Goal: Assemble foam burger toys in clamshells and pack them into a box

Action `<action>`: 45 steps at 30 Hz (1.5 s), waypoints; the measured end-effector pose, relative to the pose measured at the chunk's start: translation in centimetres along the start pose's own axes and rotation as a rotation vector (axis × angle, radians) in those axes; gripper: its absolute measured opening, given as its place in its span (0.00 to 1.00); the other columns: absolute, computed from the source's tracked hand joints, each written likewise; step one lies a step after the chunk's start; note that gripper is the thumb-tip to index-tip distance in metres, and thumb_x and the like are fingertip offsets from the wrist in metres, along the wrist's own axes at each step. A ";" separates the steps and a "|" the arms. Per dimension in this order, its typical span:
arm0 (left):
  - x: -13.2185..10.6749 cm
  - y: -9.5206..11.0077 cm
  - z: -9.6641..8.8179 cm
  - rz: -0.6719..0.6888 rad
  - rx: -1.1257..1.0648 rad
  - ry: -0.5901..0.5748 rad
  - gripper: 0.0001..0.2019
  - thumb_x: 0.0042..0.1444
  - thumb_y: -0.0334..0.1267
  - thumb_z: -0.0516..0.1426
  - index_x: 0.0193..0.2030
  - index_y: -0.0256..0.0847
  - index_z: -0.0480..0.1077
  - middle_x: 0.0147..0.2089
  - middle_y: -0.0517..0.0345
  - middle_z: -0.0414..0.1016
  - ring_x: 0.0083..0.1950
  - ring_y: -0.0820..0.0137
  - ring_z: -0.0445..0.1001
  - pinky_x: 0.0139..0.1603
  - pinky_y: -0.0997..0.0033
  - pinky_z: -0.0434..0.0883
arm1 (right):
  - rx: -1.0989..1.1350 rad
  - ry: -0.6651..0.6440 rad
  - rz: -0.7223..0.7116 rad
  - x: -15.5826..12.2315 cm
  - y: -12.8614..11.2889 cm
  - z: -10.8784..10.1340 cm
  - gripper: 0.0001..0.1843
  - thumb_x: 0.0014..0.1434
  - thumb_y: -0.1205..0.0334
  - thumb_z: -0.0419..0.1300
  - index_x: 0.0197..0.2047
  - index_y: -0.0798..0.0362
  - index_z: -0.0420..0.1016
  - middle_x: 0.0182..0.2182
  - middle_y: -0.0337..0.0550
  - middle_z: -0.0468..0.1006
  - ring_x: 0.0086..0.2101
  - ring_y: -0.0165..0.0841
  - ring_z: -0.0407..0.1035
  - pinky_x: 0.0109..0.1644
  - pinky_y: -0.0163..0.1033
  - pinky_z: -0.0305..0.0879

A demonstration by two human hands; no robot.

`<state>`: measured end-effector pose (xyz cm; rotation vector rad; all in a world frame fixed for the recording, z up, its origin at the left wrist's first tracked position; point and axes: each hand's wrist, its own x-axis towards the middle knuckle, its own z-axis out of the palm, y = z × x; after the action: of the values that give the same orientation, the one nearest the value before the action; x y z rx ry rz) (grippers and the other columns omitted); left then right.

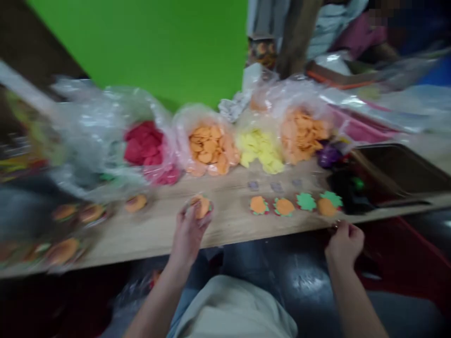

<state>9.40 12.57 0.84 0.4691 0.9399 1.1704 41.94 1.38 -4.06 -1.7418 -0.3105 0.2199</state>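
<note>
My left hand (190, 230) grips a small toy burger (202, 206) with an orange round top, just above the wooden table. Over the table's front edge, my right hand (346, 239) is closed in a pinch; what its fingertips hold is too small and blurred to name. Near it lies a row of foam stacks: an orange disc overlapping a green leaf shape (328, 204), a green leaf-shaped piece (306, 201), and two orange-topped stacks (283, 206). Several finished-looking burgers (92, 213) sit at the left of the table.
Along the back stand clear plastic bags of red pieces (144, 143), orange pieces (208, 144), yellow pieces (261, 148) and more orange pieces (303, 134). A dark tray (401, 169) and a black object (348, 190) lie at the right. Behind is a green panel (148, 47); a person is partly visible at upper right.
</note>
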 end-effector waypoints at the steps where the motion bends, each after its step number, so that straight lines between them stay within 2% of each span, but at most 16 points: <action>1: -0.2 0.2 0.2 0.011 -0.022 -0.009 0.15 0.50 0.42 0.59 0.44 0.45 0.64 0.45 0.55 0.73 0.42 0.66 0.75 0.40 0.68 0.71 | 0.000 -0.024 -0.003 -2.9 -0.7 1.5 0.15 0.53 0.48 0.52 0.31 0.52 0.64 0.23 0.35 0.64 0.23 0.27 0.60 0.28 0.35 0.62; 3: -0.8 0.5 0.3 0.030 -0.060 -0.029 0.13 0.52 0.40 0.58 0.44 0.45 0.62 0.47 0.55 0.72 0.43 0.67 0.75 0.41 0.67 0.70 | -0.017 -0.424 -0.004 -9.0 -2.7 4.6 0.13 0.52 0.53 0.57 0.35 0.53 0.68 0.24 0.36 0.66 0.24 0.27 0.62 0.29 0.34 0.62; 5: -1.5 0.9 0.1 0.042 -0.086 -0.043 0.13 0.52 0.39 0.58 0.44 0.46 0.61 0.48 0.56 0.71 0.44 0.69 0.74 0.42 0.67 0.70 | 0.055 -0.810 -0.016 -14.6 -5.1 7.5 0.18 0.54 0.55 0.57 0.48 0.51 0.66 0.29 0.38 0.70 0.28 0.28 0.65 0.32 0.34 0.64; 8: -2.6 1.7 -0.5 0.069 -0.097 -0.026 0.15 0.53 0.38 0.58 0.46 0.46 0.59 0.48 0.57 0.70 0.44 0.70 0.73 0.43 0.67 0.69 | 0.144 -1.045 -0.072 -19.9 -7.7 10.9 0.25 0.55 0.59 0.55 0.57 0.49 0.59 0.29 0.37 0.70 0.29 0.28 0.66 0.35 0.34 0.65; 11: -3.3 2.5 -1.5 0.112 -0.108 0.034 0.16 0.52 0.39 0.58 0.46 0.46 0.58 0.48 0.57 0.69 0.44 0.70 0.73 0.44 0.67 0.69 | 0.166 -1.074 -0.103 -21.9 -8.5 12.6 0.26 0.56 0.62 0.55 0.58 0.49 0.56 0.27 0.35 0.70 0.29 0.28 0.66 0.38 0.35 0.65; 15: -3.6 2.9 -2.5 0.137 -0.135 0.092 0.17 0.51 0.39 0.59 0.46 0.47 0.58 0.48 0.58 0.69 0.43 0.70 0.73 0.43 0.68 0.69 | 0.160 -1.044 -0.085 -23.0 -8.2 13.2 0.26 0.56 0.63 0.55 0.57 0.50 0.55 0.26 0.34 0.70 0.28 0.27 0.65 0.37 0.35 0.64; 23: -4.1 3.2 -2.7 0.137 -0.143 0.074 0.18 0.51 0.38 0.59 0.46 0.46 0.57 0.49 0.56 0.68 0.41 0.70 0.73 0.41 0.68 0.70 | 0.153 -0.976 -0.047 -24.6 -7.1 14.2 0.26 0.57 0.59 0.54 0.58 0.51 0.53 0.28 0.37 0.70 0.29 0.29 0.67 0.36 0.38 0.66; 26: -3.6 3.7 -3.1 0.145 -0.174 0.101 0.17 0.51 0.40 0.58 0.46 0.46 0.57 0.49 0.55 0.68 0.44 0.70 0.73 0.43 0.67 0.70 | 0.023 -0.965 -0.190 -23.5 -6.5 13.6 0.26 0.54 0.58 0.57 0.56 0.52 0.58 0.37 0.44 0.72 0.36 0.33 0.67 0.39 0.40 0.66; 28: -3.2 4.0 -3.5 0.207 -0.185 0.144 0.17 0.52 0.39 0.58 0.46 0.46 0.57 0.49 0.55 0.68 0.46 0.70 0.72 0.46 0.65 0.69 | -0.108 -0.898 -0.354 -22.7 -6.6 12.9 0.18 0.53 0.57 0.57 0.48 0.52 0.67 0.39 0.46 0.72 0.39 0.35 0.66 0.40 0.41 0.65; 30: -2.9 4.2 -3.9 0.288 -0.170 0.172 0.18 0.51 0.38 0.59 0.46 0.47 0.57 0.50 0.56 0.67 0.48 0.70 0.71 0.49 0.62 0.68 | -0.203 -0.891 -0.446 -22.5 -7.2 12.5 0.10 0.55 0.57 0.56 0.37 0.52 0.73 0.35 0.45 0.73 0.36 0.34 0.66 0.39 0.40 0.64; 32: -2.8 4.2 -4.1 0.353 -0.129 0.203 0.19 0.51 0.37 0.59 0.47 0.48 0.56 0.51 0.57 0.66 0.50 0.69 0.69 0.52 0.61 0.67 | -0.211 -1.004 -0.375 -23.0 -8.1 12.7 0.10 0.56 0.56 0.55 0.34 0.51 0.74 0.32 0.43 0.75 0.33 0.33 0.67 0.37 0.38 0.64; 35: -3.3 3.6 -4.4 0.383 -0.041 0.260 0.21 0.50 0.37 0.59 0.49 0.50 0.56 0.51 0.57 0.66 0.51 0.70 0.69 0.51 0.67 0.66 | -0.088 -1.195 -0.043 -24.5 -9.3 14.0 0.14 0.55 0.53 0.55 0.36 0.53 0.75 0.29 0.42 0.76 0.30 0.32 0.68 0.32 0.36 0.65; 37: -3.9 3.4 -4.8 0.393 0.003 0.280 0.21 0.50 0.38 0.59 0.49 0.50 0.56 0.50 0.57 0.66 0.49 0.70 0.69 0.48 0.71 0.67 | 0.050 -1.251 0.163 -25.5 -9.4 15.1 0.15 0.54 0.51 0.56 0.33 0.55 0.75 0.27 0.42 0.76 0.28 0.31 0.68 0.30 0.35 0.65; 39: -4.5 3.5 -5.3 0.396 0.017 0.261 0.22 0.50 0.38 0.60 0.50 0.51 0.56 0.49 0.57 0.67 0.48 0.70 0.70 0.45 0.73 0.68 | 0.162 -1.290 0.260 -26.2 -9.1 16.1 0.15 0.54 0.51 0.57 0.32 0.56 0.74 0.26 0.41 0.75 0.27 0.30 0.67 0.31 0.35 0.65; 42: -4.1 4.7 -7.1 0.369 0.024 0.217 0.22 0.50 0.39 0.59 0.51 0.50 0.57 0.50 0.55 0.67 0.47 0.69 0.70 0.42 0.72 0.69 | 0.137 -1.432 0.163 -26.7 -8.0 17.2 0.15 0.56 0.52 0.54 0.37 0.55 0.74 0.30 0.45 0.76 0.31 0.32 0.69 0.36 0.38 0.66; 45: -1.3 7.6 -10.1 0.410 0.092 0.274 0.19 0.53 0.43 0.56 0.51 0.46 0.59 0.51 0.53 0.67 0.47 0.67 0.71 0.43 0.68 0.69 | -0.091 -1.621 -0.235 -26.9 -6.9 17.5 0.17 0.56 0.55 0.55 0.47 0.52 0.72 0.38 0.47 0.76 0.39 0.37 0.69 0.45 0.45 0.64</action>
<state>-3.31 12.57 1.37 0.6046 1.1715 1.5955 10.38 10.00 -1.33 -1.2163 -1.6638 1.4353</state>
